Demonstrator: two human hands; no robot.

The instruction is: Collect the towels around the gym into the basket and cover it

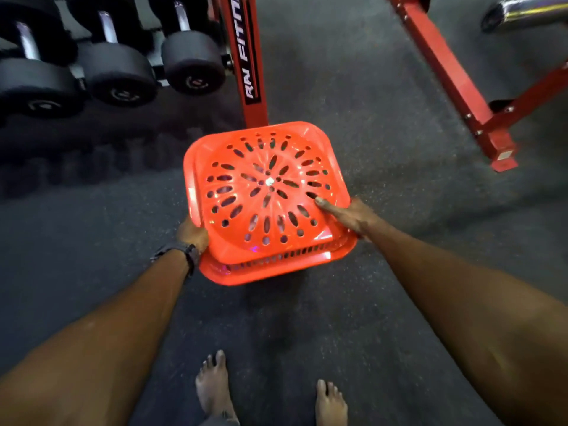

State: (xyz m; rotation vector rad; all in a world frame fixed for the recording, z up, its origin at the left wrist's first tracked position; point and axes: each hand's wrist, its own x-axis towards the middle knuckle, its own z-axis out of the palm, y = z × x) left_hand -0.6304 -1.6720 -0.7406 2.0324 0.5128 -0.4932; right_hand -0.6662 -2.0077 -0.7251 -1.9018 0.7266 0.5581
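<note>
1. Left hand (193, 233) is curled around the near-left corner of the orange lid (264, 192), fingers tucked out of sight under its edge, so it has a grip there. A dark watch (187, 252) sits on that wrist.
2. Right hand (345, 215) lies across the lid's near-right corner, one finger stretched flat on top near an oval slot, the rest hidden over the edge; whether it grips or just presses, I cannot tell.
3. The lid sits on top of the orange basket (276, 267), whose rim and a row of small side holes peek out below the lid's near edge. The lid looks slightly askew on that rim.
4. The lid's top is pierced with oval slots fanning out from a pale centre spot. Faint pale and purplish shapes show through some slots; too dim to name.
5. Basket and lid are between both hands, over the dark speckled floor (368, 118).
6. Just beyond the basket stands a red upright post (246, 56) with a black strip reading "RN FITN" in white, the rest cut off by the frame.
7. Upper left: black dumbbells (120, 72) racked in a row, marks on their ends too blurred to read.
8. Upper right: a red machine frame (461, 87), and a chrome bar (528, 10) at the corner.
9. Bottom centre: two bare feet (215, 388) on the floor.
</note>
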